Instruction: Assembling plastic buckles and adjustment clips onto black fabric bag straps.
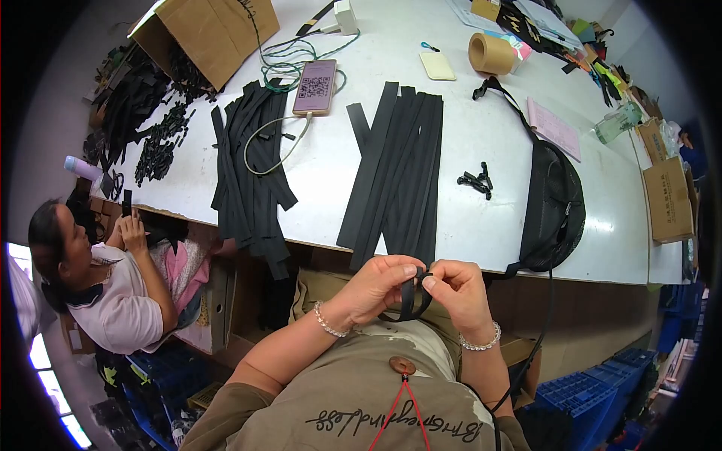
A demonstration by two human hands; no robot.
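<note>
My left hand (374,288) and my right hand (462,296) meet just off the front edge of the table. Both pinch a black strap (410,310), which hangs in a loop between them. A small dark piece shows at my right fingertips, too small to make out. Right beyond my hands, a bundle of flat black strips (398,173) lies lengthwise, its near ends reaching the table edge. To its right sits a little pile of small black plastic pieces (477,182).
A second strip bundle (248,180) lies left, near a phone (314,86) with cables. A black bag (553,210) rests right, a tape roll (490,54) farther back. At left a co-worker (120,293) sits holding a black piece; a cardboard box (214,37) stands behind.
</note>
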